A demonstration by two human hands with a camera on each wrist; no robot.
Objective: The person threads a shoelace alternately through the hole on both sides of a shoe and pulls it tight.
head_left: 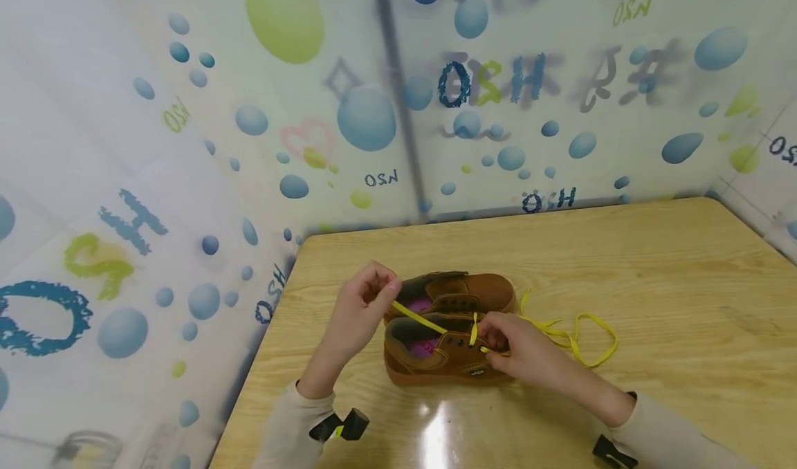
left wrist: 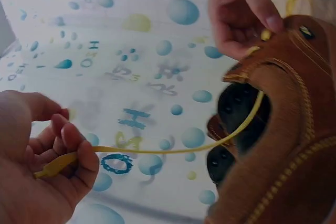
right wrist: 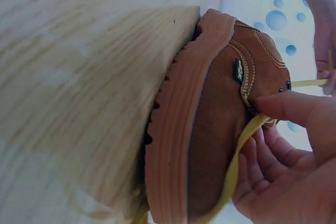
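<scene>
Two brown shoes stand side by side on the table, toes to the right. The near shoe [head_left: 429,365] has a yellow shoelace [head_left: 418,318] through some eyelets. My left hand [head_left: 360,310], left of the shoe opening, holds one length of that lace; in the left wrist view it runs from the curled fingers [left wrist: 86,163] into the shoe. My right hand [head_left: 529,350] is at the front eyelets, pinching the lace between thumb and fingers against the shoe's edge, as the right wrist view shows. The far shoe [head_left: 495,290] is partly hidden behind the near one.
Loose yellow lace [head_left: 613,337] lies in a loop on the wooden table [head_left: 672,275], right of the shoes. A white curtain [head_left: 218,261] printed with drops and letters hangs behind and to the left of the table.
</scene>
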